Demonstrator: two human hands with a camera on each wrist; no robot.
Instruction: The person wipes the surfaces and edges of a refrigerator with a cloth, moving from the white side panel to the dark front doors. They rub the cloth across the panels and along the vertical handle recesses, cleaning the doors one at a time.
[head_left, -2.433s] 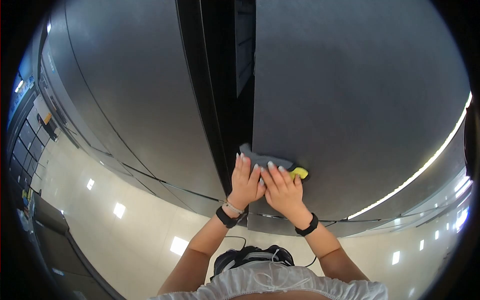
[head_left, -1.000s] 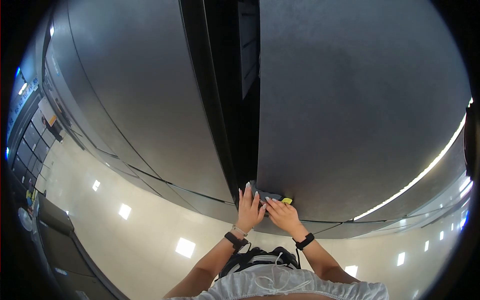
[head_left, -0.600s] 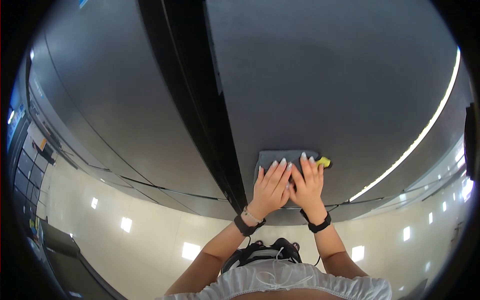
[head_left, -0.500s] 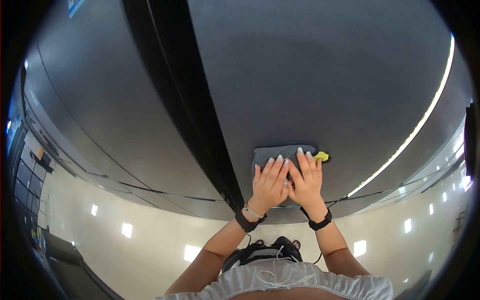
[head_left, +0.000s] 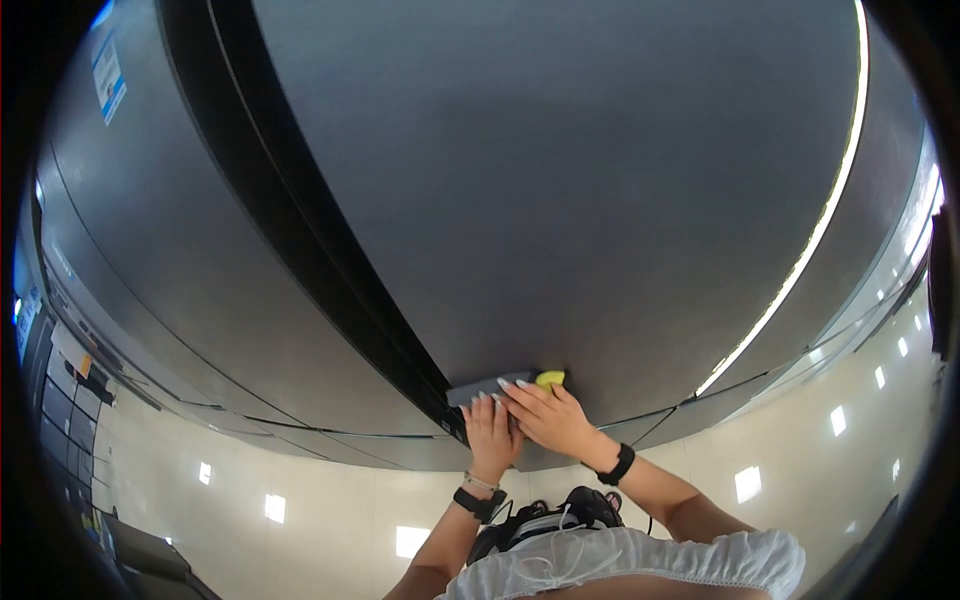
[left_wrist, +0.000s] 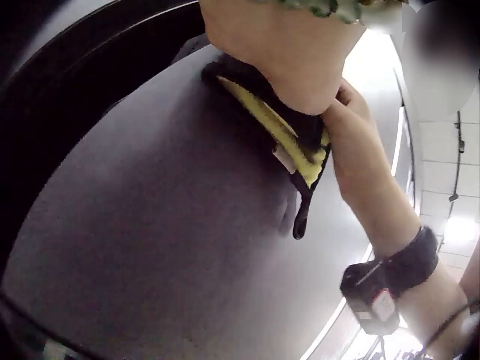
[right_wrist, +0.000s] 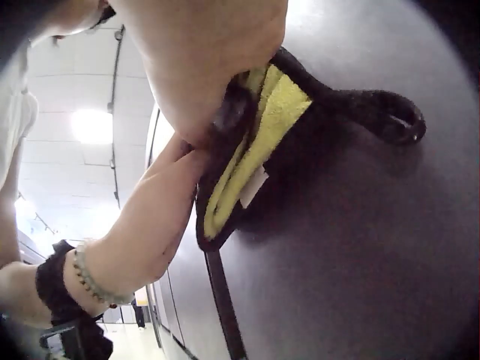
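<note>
A grey cloth with a yellow side [head_left: 482, 388] lies against the dark grey panel [head_left: 600, 200] near its lower left edge. My left hand [head_left: 491, 438] presses on the cloth with extended fingers. Beside it my right hand [head_left: 556, 420] rests its fingers across the cloth, by the yellow part. Both hands touch or nearly touch each other. In the right wrist view the folded cloth [right_wrist: 281, 112] shows its yellow inside, a dark border and a loop under the right hand [right_wrist: 210, 60]. In the left wrist view the left hand [left_wrist: 285, 45] covers part of the cloth [left_wrist: 262, 116].
A black channel [head_left: 300, 210] runs diagonally left of the panel, with another grey panel [head_left: 150, 230] beyond it. A bright light strip [head_left: 820, 225] borders the right side. Below is a pale glossy floor [head_left: 330, 500]. A person in dark clothes [head_left: 95, 383] stands far left.
Both hands and the cloth have moved left and lower on the panel. The right hand has turned, slanting more to the left. The view has shifted, and the black channel appears farther left.
</note>
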